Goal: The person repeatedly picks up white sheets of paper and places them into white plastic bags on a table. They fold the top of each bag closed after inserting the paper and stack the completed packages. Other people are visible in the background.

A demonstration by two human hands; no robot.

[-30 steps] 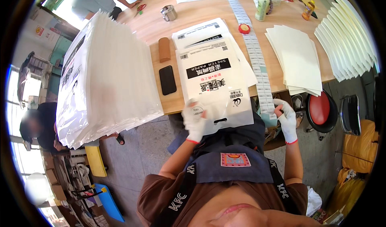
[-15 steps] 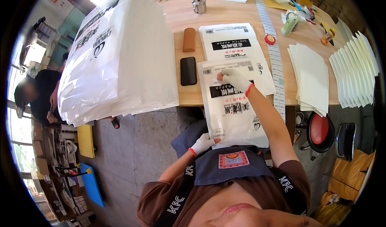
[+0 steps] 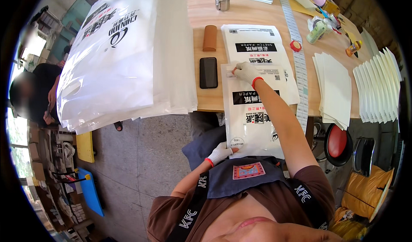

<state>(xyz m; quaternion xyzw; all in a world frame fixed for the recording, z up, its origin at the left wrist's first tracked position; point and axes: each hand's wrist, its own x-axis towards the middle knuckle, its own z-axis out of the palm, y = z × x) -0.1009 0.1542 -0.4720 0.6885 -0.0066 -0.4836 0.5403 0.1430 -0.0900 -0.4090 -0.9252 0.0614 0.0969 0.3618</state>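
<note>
A clear plastic bag of sketch paper (image 3: 253,132) lies over the table's front edge, its lower end against my apron. My left hand (image 3: 221,153), in a white glove with bare fingertips and a red cuff, is closed on the bag's lower left edge, thumb on top. Near the bag's top edge, my right hand (image 3: 247,73) in a matching glove has its fingers curled in against the plastic; their exact grip is partly hidden. Just beyond lies a stack of similar bags (image 3: 257,34), partly covered by the nearer one.
Large white plastic bags (image 3: 128,70) fill the table's left side. A phone (image 3: 208,72), brown block (image 3: 210,38) and metal cup (image 3: 222,2) lie between. Loose white sheets (image 3: 334,87) and fanned sheets (image 3: 377,89) sit right. Another person (image 3: 36,94) is at left.
My right hand has shifted up toward the bag's top edge. My left hand keeps its hold on the lower edge. The whole view has turned slightly.
</note>
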